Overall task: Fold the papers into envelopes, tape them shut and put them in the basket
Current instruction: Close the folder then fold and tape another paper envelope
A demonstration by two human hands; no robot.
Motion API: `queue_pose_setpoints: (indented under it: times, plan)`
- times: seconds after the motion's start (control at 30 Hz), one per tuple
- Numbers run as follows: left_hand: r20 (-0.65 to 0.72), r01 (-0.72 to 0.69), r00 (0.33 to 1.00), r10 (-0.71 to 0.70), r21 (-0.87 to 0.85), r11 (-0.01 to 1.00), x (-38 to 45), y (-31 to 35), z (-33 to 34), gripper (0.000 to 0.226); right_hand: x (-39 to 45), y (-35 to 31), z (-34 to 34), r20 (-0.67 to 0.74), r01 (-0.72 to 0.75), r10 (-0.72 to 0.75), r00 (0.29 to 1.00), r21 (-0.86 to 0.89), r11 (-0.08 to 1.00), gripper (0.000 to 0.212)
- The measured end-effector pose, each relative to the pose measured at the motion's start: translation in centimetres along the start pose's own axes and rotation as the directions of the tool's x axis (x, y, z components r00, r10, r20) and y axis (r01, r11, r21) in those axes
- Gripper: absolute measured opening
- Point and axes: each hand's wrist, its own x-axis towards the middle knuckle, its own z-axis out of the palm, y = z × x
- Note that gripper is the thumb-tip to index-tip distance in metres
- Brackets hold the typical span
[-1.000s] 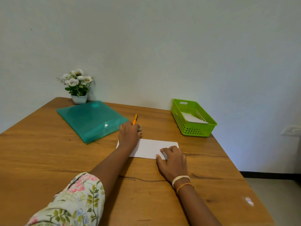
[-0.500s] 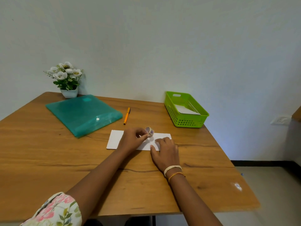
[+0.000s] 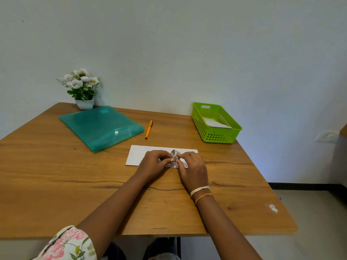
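Nearest, both hands meet above the wooden counter (image 3: 56,184): the left hand (image 3: 153,164) and right hand (image 3: 192,168) pinch a small tape roll (image 3: 175,154) between their fingertips, probably hunting for the tape's free end. Directly beneath them lies the folded white envelope (image 3: 139,155), flat, its long axis running left to right, so tape pulled off comes straight down onto it. Farther right, well apart, the green basket (image 3: 217,136) already holds a white envelope (image 3: 216,123).
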Motion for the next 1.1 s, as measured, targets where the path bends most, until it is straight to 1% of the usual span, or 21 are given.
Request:
queue_pose_setpoints:
  times: [0.13, 0.23, 0.47, 0.53, 0.63, 0.7, 0.8, 0.9, 0.93, 1.03, 1.1]
  plan:
    - [-0.042, -0.011, 0.999, 0.012, 0.029, 1.0, -0.1, 0.2, -0.1, 0.014, 0.0, 0.0, 0.2, 0.017, 0.039, -0.039, 0.999, 0.005, 0.999, 0.004]
    - [-0.061, -0.014, 0.998, 0.017, 0.038, 0.999, -0.3, 0.5, -0.2, 0.013, -0.1, 0.1, 0.3, 0.03, 0.021, -0.022, 0.999, 0.018, 1.0, 0.001]
    - [-0.064, -0.002, 0.998, 0.005, 0.045, 0.999, -0.5, 0.8, -0.3, 0.014, 0.0, -0.3, 0.0, 0.064, -0.01, 0.006, 0.998, 0.059, 0.998, 0.004]
    - [-0.049, 0.0, 0.999, 0.002, 0.053, 0.999, -0.5, 0.9, -0.4, 0.013, 0.0, -0.2, 0.0, 0.06, -0.037, 0.032, 0.998, 0.088, 0.995, 0.012]
    - [-0.031, -0.011, 0.999, 0.013, 0.07, 0.998, -0.6, 0.9, -0.4, 0.013, 0.0, -0.1, 0.1, 0.103, -0.035, 0.024, 0.994, 0.102, 0.994, 0.036]
    - [-0.012, -0.022, 1.0, 0.023, 0.09, 0.996, -0.7, 0.7, -0.3, 0.014, 0.0, -0.1, 0.1, 0.134, -0.034, 0.019, 0.991, 0.116, 0.993, 0.041]
    - [0.034, -0.057, 0.998, 0.052, 0.135, 0.989, -0.8, 0.4, -0.2, 0.019, 0.1, -0.2, -0.1, 0.125, -0.06, 0.042, 0.991, 0.143, 0.988, 0.034]
    - [0.053, -0.076, 0.996, 0.07, 0.105, 0.992, -1.1, 0.7, -0.2, 0.029, 0.1, -0.3, -0.2, 0.144, -0.04, 0.019, 0.989, 0.143, 0.989, 0.029]
    - [0.048, -0.07, 0.997, 0.066, 0.087, 0.994, -1.1, 0.8, -0.3, 0.029, 0.1, -0.3, -0.2, 0.148, -0.028, 0.007, 0.989, 0.139, 0.99, 0.029]
    - [0.04, -0.066, 0.997, 0.064, 0.044, 0.997, -0.8, 1.0, -0.4, 0.021, 0.1, -0.4, -0.4, 0.135, 0.0, -0.021, 0.991, 0.148, 0.989, 0.026]
    - [0.032, -0.064, 0.998, 0.063, 0.024, 0.998, -0.7, 0.9, -0.4, 0.021, 0.1, -0.6, -0.5, 0.116, 0.01, -0.029, 0.993, 0.165, 0.986, 0.025]
